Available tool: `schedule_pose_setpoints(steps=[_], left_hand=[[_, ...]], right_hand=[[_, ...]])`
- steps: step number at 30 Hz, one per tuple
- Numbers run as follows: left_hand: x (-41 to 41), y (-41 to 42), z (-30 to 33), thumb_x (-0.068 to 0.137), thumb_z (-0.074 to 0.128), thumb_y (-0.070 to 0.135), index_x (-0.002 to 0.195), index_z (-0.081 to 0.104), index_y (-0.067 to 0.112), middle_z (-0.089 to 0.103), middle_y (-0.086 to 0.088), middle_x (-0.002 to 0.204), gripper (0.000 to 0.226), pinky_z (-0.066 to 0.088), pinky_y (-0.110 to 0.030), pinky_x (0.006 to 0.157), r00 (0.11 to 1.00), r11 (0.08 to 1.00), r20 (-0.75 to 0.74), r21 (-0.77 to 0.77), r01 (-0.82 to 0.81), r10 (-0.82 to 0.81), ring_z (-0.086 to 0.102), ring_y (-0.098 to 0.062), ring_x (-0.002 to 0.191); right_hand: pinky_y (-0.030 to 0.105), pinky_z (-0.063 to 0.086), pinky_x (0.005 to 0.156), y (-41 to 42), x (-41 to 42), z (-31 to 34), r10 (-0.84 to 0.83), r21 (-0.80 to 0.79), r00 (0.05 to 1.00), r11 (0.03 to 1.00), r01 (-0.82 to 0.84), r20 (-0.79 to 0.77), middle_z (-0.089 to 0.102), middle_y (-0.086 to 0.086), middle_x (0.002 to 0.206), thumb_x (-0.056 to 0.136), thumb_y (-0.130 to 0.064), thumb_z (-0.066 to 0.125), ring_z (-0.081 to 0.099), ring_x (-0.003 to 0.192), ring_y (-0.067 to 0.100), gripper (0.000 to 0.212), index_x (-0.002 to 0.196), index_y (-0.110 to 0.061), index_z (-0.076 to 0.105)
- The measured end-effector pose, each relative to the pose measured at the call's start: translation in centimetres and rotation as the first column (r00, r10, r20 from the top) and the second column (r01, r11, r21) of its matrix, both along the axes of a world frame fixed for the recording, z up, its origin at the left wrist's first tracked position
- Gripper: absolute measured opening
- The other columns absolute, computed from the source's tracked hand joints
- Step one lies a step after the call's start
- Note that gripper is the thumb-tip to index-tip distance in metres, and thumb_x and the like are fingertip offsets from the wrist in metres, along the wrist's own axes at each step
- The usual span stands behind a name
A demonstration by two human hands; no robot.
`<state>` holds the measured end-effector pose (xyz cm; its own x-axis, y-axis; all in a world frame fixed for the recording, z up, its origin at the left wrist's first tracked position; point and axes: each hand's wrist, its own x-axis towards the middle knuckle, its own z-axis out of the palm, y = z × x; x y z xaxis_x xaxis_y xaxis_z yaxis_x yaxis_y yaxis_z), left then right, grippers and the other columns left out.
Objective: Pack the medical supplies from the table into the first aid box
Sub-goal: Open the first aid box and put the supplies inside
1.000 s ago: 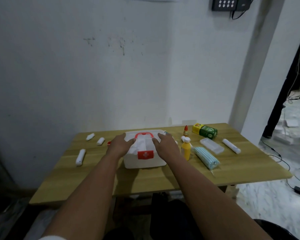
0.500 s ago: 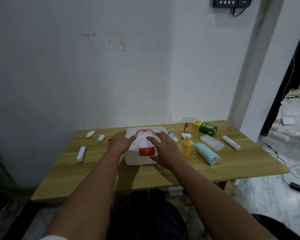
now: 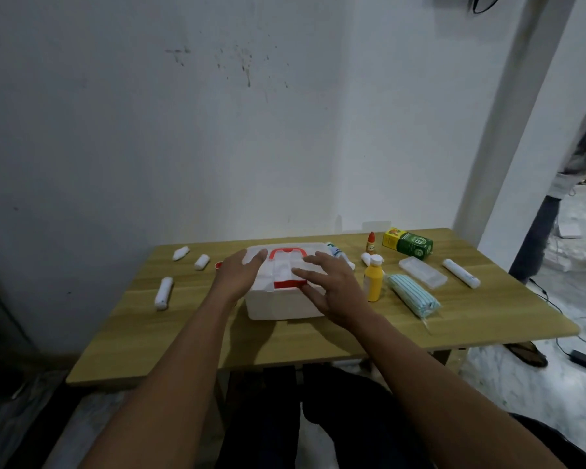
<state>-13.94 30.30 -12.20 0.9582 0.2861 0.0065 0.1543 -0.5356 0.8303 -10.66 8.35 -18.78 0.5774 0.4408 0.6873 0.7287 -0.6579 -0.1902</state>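
A white first aid box [image 3: 278, 304] with a red handle and a red front latch stands shut in the middle of the wooden table [image 3: 190, 336]. My left hand [image 3: 239, 277] lies flat on the lid's left side, fingers apart. My right hand [image 3: 332, 287] hovers over the lid's right front with fingers spread, close to the latch. Right of the box lie a yellow bottle [image 3: 373, 280], a pack of blue face masks [image 3: 411, 299], a clear case [image 3: 422, 272], a white roll [image 3: 460, 273], a green carton [image 3: 408, 243] and a small red-capped bottle [image 3: 371, 243]. Three white rolls [image 3: 163, 292] lie to the left.
A white wall stands right behind the table. A small white tube [image 3: 334, 249] lies behind the box. A person's leg [image 3: 538, 238] stands by the doorway at the right, with cables and a sandal [image 3: 526, 353] on the floor there.
My right hand has slid from the lid's right side toward the front, near the red latch, and its fingers have spread. My left hand stays on the lid. The camera has tilted down.
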Motion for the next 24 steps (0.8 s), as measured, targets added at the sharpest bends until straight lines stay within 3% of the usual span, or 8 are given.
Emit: schedule_pose_setpoints(steps=[4,7,11,14,16,19,22,24], left_hand=[[-1.8,-0.1,0.9,0.092,0.034,0.078,0.145,0.053,0.027,0.053,-0.003,0.150,0.076,0.044,-0.053,0.108,0.999,0.980,0.036,-0.197,0.000,0.008,0.053,-0.028,0.131],[-2.9,-0.3,1.0,0.085,0.030,0.083,0.112,0.065,0.041,0.067,0.004,0.125,0.061,0.048,-0.050,0.104,0.998,0.948,0.065,-0.316,0.035,-0.015,0.062,-0.017,0.107],[-1.9,0.2,-0.3,0.070,0.042,0.092,0.149,0.049,0.023,0.050,0.001,0.152,0.105,0.042,-0.048,0.108,0.999,0.986,0.021,-0.161,0.038,-0.035,0.051,-0.024,0.131],[-1.1,0.6,-1.4,0.065,0.080,0.072,0.149,0.043,0.032,0.052,0.015,0.144,0.101,0.048,-0.035,0.090,0.988,0.984,-0.002,-0.090,0.152,-0.152,0.052,-0.013,0.122],[-0.2,0.6,-2.4,0.055,0.088,0.067,0.148,0.042,0.038,0.058,0.016,0.139,0.107,0.049,-0.029,0.084,0.982,0.982,-0.007,-0.017,0.189,-0.189,0.056,-0.010,0.119],[0.6,0.5,-3.3,0.060,0.090,0.059,0.148,0.045,0.037,0.061,0.012,0.140,0.102,0.051,-0.032,0.087,0.992,0.990,0.033,0.077,0.116,-0.119,0.058,-0.015,0.123],[0.8,0.5,-4.0,0.065,0.092,0.049,0.146,0.048,0.031,0.062,0.008,0.140,0.094,0.050,-0.032,0.087,0.994,0.991,0.049,0.105,0.088,-0.093,0.057,-0.018,0.125],[0.8,0.7,-4.4,0.065,0.093,0.045,0.145,0.048,0.029,0.062,0.007,0.139,0.093,0.049,-0.028,0.082,0.994,0.987,0.039,0.129,0.099,-0.105,0.057,-0.016,0.123]], right_hand=[[0.060,0.044,0.097,-0.1,1.0,1.5,0.035,0.189,0.998,0.982,-0.023,-0.060,0.070,-0.003,0.123,0.094,-0.041,0.063,0.062,0.119,0.019,0.028,0.118,-0.031,0.075],[0.054,0.049,0.092,0.1,2.4,4.3,0.064,0.281,0.989,0.960,-0.024,-0.132,0.074,-0.007,0.111,0.091,-0.041,0.066,0.068,0.104,0.014,0.025,0.111,-0.030,0.077],[0.032,0.054,0.086,1.3,6.3,9.5,0.060,0.355,0.944,0.933,0.062,-0.323,0.078,0.002,0.102,0.092,-0.039,0.071,0.069,0.093,0.012,0.032,0.109,-0.013,0.079],[0.023,0.048,0.077,2.8,10.5,11.9,-0.026,0.380,0.914,0.904,0.195,-0.406,0.078,-0.001,0.098,0.091,-0.047,0.071,0.070,0.091,0.010,0.036,0.104,-0.015,0.080],[0.026,0.046,0.077,3.6,13.1,12.0,-0.107,0.389,0.882,0.868,0.309,-0.460,0.076,-0.001,0.104,0.090,-0.061,0.064,0.068,0.096,0.013,0.052,0.106,-0.014,0.077],[0.037,0.050,0.093,4.1,16.0,10.8,-0.085,0.421,0.773,0.798,0.430,-0.629,0.067,0.005,0.124,0.087,-0.077,0.051,0.062,0.114,0.023,0.076,0.123,-0.011,0.064],[0.054,0.049,0.104,4.2,17.4,9.5,-0.008,0.455,0.688,0.745,0.488,-0.726,0.052,0.006,0.147,0.086,-0.079,0.049,0.052,0.131,0.030,0.087,0.143,-0.013,0.046],[0.057,0.048,0.104,4.1,17.6,8.9,0.019,0.421,0.626,0.755,0.502,-0.780,0.042,0.008,0.156,0.085,-0.079,0.050,0.048,0.136,0.034,0.096,0.153,-0.013,0.035]])
